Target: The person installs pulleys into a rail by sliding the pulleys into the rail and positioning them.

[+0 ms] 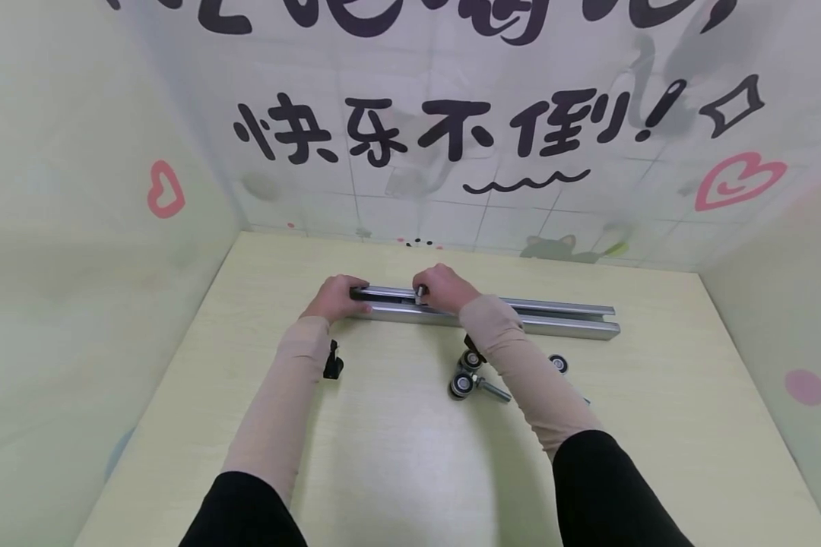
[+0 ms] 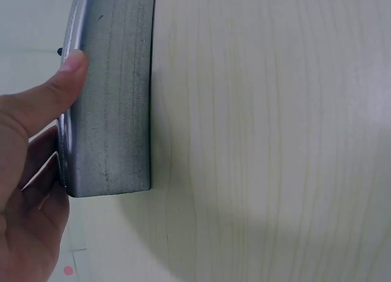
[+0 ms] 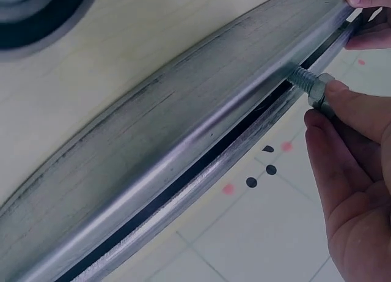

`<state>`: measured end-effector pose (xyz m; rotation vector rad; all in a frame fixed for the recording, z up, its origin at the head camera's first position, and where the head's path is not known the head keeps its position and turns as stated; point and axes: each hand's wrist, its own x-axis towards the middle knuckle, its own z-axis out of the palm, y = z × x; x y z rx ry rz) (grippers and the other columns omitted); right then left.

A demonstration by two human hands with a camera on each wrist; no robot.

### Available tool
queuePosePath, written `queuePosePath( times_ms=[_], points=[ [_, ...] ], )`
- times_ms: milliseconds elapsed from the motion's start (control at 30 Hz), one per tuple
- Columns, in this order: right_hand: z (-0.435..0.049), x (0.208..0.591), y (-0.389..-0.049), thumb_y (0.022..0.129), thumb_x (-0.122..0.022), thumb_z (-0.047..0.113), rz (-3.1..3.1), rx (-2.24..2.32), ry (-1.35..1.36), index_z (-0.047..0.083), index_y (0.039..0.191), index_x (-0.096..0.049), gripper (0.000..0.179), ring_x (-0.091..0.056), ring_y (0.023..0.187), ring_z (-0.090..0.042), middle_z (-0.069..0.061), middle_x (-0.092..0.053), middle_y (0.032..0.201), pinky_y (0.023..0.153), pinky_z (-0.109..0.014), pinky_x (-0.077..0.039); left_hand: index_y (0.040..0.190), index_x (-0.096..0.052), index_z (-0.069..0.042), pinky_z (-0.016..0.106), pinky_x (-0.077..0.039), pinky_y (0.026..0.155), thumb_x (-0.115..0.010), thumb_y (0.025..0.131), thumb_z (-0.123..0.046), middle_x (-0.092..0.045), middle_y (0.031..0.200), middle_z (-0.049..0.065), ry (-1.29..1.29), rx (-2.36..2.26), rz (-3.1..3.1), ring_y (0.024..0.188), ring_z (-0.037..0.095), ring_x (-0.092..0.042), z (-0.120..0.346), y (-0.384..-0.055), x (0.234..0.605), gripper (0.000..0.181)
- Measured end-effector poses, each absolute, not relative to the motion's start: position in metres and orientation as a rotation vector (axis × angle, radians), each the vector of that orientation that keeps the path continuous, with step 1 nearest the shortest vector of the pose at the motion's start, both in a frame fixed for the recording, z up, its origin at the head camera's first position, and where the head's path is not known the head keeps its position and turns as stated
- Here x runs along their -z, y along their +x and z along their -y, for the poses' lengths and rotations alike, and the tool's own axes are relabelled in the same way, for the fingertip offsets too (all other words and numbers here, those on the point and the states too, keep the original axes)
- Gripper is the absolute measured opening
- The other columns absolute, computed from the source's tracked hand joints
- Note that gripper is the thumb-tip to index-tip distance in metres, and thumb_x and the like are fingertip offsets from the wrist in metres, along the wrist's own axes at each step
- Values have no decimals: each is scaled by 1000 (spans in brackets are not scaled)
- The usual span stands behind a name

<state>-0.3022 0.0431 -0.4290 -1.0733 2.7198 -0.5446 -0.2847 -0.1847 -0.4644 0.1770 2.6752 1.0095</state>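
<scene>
Beneath a white wall (image 1: 383, 182) with black characters (image 1: 456, 129), the upper row cut off, lies a pale wood-grain table (image 1: 397, 471). Mid-frame, the right hand (image 1: 446, 289) pinches a silvery threaded bolt with hex nut (image 3: 317, 93) at the slot of a long grey metal channel rail (image 1: 568, 327); its tip is blurred. The left hand (image 1: 334, 299) grips the rail's left end. Below, black-and-silver rollers (image 1: 462, 384) rest near a sleeved right forearm (image 1: 537, 384), which partly hides another roller (image 1: 558, 364).

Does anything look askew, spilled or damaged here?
Nothing looks spilled or clearly broken. The metal rail shows dark scuff marks along its side, probably just wear. One roller assembly lies beside it on the table, seemingly just set aside.
</scene>
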Motion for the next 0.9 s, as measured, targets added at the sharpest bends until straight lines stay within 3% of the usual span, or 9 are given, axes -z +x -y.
queuePosePath(
  times_ms=[900],
  points=[
    [-72,425,-308,80,-65,3,-2690,517,-1075,0,88,-68,9,-64,80,-20,-10,-69,87,76,-29,-51,125,-52,1,42,-38,99,-73,76,-13,-52,126,19,202,-1019,-2681,113,32,-50,185,-283,462,55]
  ],
)
